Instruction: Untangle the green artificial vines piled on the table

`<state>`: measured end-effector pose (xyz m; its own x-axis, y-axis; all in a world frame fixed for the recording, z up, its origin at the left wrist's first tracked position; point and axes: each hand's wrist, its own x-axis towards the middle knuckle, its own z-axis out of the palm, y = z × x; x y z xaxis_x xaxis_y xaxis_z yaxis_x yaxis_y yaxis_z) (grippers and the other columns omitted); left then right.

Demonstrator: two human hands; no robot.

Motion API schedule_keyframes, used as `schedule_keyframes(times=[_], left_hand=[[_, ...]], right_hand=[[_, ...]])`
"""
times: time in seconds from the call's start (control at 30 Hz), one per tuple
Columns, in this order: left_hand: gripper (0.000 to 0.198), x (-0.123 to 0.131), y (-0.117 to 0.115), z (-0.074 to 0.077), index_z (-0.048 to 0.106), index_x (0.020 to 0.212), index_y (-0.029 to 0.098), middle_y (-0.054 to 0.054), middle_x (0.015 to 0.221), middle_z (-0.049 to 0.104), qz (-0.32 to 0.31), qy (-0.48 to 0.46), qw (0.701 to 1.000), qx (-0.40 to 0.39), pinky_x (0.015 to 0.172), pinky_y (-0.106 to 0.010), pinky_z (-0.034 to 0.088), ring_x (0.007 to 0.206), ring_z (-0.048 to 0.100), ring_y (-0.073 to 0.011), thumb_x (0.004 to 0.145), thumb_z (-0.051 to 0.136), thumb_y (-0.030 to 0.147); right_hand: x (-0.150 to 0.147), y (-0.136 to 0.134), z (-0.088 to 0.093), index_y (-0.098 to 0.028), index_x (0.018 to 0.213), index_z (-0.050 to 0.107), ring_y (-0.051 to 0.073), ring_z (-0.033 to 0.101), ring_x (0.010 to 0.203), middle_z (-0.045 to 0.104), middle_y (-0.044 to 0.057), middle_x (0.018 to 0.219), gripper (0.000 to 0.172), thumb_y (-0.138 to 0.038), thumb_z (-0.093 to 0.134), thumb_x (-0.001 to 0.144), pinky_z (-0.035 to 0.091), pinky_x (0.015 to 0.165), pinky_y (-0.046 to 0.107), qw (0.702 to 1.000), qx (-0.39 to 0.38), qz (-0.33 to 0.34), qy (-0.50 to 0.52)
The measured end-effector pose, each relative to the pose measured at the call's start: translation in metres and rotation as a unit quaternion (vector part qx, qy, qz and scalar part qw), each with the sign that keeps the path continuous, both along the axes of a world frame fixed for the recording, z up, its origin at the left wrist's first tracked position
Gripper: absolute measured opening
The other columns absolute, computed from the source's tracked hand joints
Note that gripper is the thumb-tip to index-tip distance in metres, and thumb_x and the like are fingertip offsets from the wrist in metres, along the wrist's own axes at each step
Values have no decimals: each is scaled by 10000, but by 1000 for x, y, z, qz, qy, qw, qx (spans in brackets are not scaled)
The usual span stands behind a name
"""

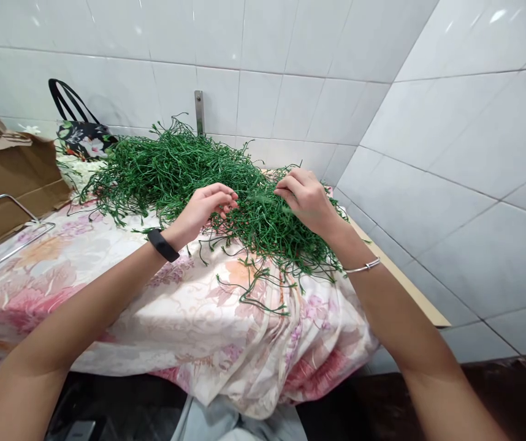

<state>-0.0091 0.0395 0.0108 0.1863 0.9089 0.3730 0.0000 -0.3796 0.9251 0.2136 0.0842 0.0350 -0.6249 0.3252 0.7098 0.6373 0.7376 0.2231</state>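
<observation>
A large heap of thin green artificial stems (175, 171) lies on a floral cloth (162, 318), spreading toward the right. Above the heap's front middle is my left hand (205, 208), with a black band on the wrist and fingers curled together; what they hold, if anything, is too small to make out. My right hand (304, 199), wearing a thin bracelet, is over the heap's right part, its thumb and fingertips pinched. A faint, blurred green stem seems to lie between the two hands. A few loose stems (263, 303) rest on the cloth in front.
A cardboard box (15, 165) stands at the left, beside a bent metal wire frame (28, 214). A black floral bag (83, 139) and white flowers (79, 171) are at the back left. Tiled walls (263, 104) rise behind and right; a metal bracket (199, 113) is on the back one.
</observation>
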Motion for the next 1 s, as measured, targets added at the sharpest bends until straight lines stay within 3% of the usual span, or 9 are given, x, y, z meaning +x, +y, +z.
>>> schedule_keyframes(times=[0.1, 0.2, 0.37, 0.63, 0.9, 1.0], left_hand=[[408, 6, -4, -3, 441, 1074, 188, -50, 976, 551, 11, 73, 995, 63, 586, -190, 417, 739, 518, -86, 694, 589, 182], [550, 10, -9, -4, 394, 1153, 213, -64, 1069, 521, -1, 150, 980, 129, 651, -211, 429, 812, 517, -109, 669, 652, 260], [261, 10, -11, -4, 551, 940, 164, -47, 891, 583, 27, 173, 973, 149, 706, -226, 411, 796, 524, -117, 812, 476, 378], [264, 7, -8, -6, 593, 815, 133, -32, 739, 587, 53, 175, 968, 174, 648, -213, 405, 700, 532, -112, 838, 436, 344], [206, 13, -14, -13, 602, 910, 160, -56, 877, 644, 40, 269, 931, 244, 688, -220, 411, 775, 563, -129, 840, 447, 275], [228, 14, -15, -16, 588, 952, 148, -80, 914, 633, 64, 322, 896, 297, 729, -252, 405, 817, 548, -151, 852, 417, 261]], right_hand=[[-6, -9, -1, -176, 834, 533, 158, 464, 768, 524, 53, 793, 184, -264, 375, 869, 363, 728, 302, 1000, -1, 21, 3], [-12, -16, -2, -180, 846, 535, 160, 460, 780, 525, 52, 794, 198, -265, 358, 873, 347, 738, 310, 1000, 2, 27, -16], [-16, -21, -4, -194, 844, 539, 172, 459, 794, 513, 49, 776, 199, -258, 352, 870, 325, 751, 332, 1000, 0, 17, -5], [-26, -33, -5, -176, 893, 539, 179, 471, 857, 541, 67, 884, 208, -301, 375, 863, 319, 781, 334, 999, -14, 15, -37], [-32, -32, -16, -154, 767, 538, 155, 466, 737, 546, 56, 780, 241, -338, 403, 842, 331, 755, 319, 998, -24, 11, -59], [-32, -32, -16, -154, 734, 538, 156, 460, 725, 538, 49, 735, 238, -282, 370, 843, 331, 754, 317, 997, 11, 1, -79]])
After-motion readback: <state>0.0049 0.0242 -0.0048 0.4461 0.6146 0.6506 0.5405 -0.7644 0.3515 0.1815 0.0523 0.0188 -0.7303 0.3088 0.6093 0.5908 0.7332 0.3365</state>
